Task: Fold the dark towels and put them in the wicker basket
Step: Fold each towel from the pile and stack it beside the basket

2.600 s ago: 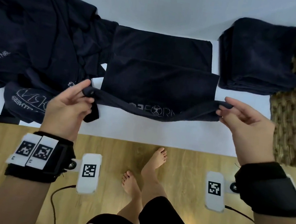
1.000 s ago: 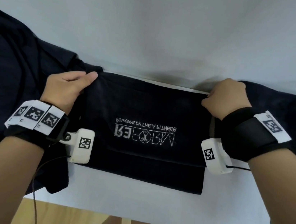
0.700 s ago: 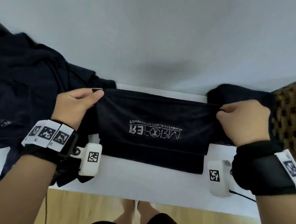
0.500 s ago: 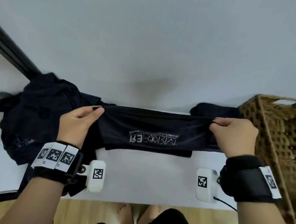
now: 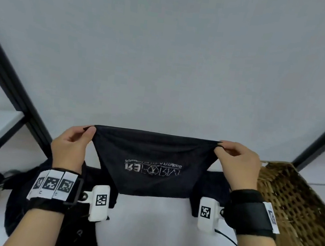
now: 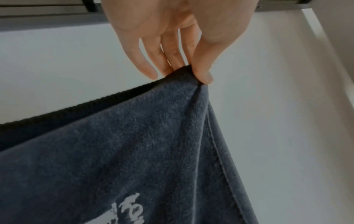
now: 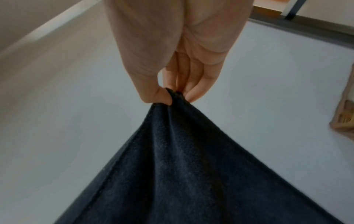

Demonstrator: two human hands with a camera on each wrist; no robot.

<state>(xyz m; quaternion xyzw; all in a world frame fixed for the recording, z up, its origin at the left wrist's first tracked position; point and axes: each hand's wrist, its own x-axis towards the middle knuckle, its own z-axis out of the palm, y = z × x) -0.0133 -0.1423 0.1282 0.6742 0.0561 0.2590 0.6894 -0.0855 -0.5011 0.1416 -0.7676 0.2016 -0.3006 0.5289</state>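
A folded dark towel point(image 5: 152, 162) with white lettering hangs in the air above the white table point(image 5: 154, 225), stretched between both hands. My left hand point(image 5: 71, 146) pinches its top left corner between thumb and fingers point(image 6: 203, 75). My right hand point(image 5: 234, 163) pinches the top right corner point(image 7: 172, 97) the same way. The towel point(image 6: 134, 151) sags in the middle and narrows toward its lower edge. The wicker basket point(image 5: 300, 213) stands at the right of the table, just beyond my right wrist.
A heap of unfolded dark towels point(image 5: 23, 197) lies at the left of the table under my left wrist. Another dark towel stack point(image 5: 217, 183) shows behind my right wrist, beside the basket. Black frame bars point(image 5: 13, 90) slant at both sides against a pale wall.
The towel was folded over on the table, then both hands lifted it by its far corners up off the surface. My head view has tilted upward toward the wall.
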